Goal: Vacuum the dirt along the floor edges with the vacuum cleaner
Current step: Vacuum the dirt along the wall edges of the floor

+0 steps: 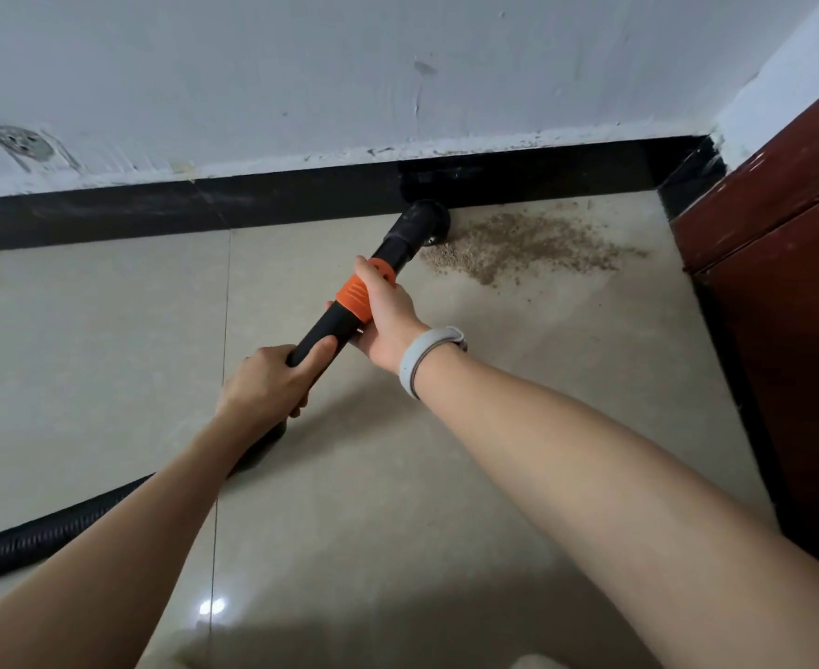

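Your left hand (272, 379) and right hand (388, 313) both grip the vacuum wand (344, 316), its nozzle (424, 219) against the far baseboard (204, 205). Sweep it slowly right through the dirt (518, 243), staying flat toward the corner.

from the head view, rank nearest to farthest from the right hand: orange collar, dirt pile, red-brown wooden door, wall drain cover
1. Orange plastic collar on the black vacuum tube, under the right hand.
2. Brown dirt pile, ahead by the black baseboard.
3. Red-brown wooden door, far right.
4. Round metal drain cover, far left on the wall.
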`<action>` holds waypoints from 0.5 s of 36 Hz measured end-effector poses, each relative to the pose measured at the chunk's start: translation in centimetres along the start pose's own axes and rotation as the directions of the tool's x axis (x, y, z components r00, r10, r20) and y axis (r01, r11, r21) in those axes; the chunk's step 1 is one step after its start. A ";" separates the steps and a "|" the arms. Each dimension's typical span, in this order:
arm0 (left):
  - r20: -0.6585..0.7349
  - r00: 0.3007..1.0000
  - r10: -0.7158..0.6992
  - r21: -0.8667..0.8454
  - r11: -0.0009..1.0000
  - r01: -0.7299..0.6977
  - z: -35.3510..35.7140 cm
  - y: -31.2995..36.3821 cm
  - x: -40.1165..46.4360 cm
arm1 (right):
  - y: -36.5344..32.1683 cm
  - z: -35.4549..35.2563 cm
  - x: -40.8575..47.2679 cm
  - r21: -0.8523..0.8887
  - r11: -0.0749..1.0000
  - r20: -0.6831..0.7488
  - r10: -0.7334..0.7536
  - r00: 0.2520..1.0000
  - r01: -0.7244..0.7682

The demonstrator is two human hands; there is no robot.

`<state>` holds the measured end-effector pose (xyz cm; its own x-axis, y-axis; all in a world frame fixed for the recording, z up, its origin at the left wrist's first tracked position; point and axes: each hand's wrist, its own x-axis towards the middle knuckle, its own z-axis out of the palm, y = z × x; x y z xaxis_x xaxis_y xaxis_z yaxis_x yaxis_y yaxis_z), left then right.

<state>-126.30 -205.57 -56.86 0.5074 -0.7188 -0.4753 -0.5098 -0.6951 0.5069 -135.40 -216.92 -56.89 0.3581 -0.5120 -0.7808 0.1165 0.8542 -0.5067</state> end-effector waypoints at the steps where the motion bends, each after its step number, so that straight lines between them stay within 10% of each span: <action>1: 0.022 1.000 0.002 -0.077 0.997 -0.001 0.0 -0.1 0.0 | 0.3 0.1 0.1 0.001 1.000 0.007 0.000 1.000 0.000; 18: -0.230 0.970 0.079 0.270 0.963 -0.014 0.7 -2.3 -2.7 | 0.0 0.5 -0.1 -0.012 0.996 -0.103 -0.091 0.991 0.090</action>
<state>-126.93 -202.04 -57.27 0.6116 -0.7488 -0.2555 -0.6859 -0.6628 0.3005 -135.00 -216.85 -56.63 0.2484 -0.5939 -0.7652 0.1374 0.8036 -0.5791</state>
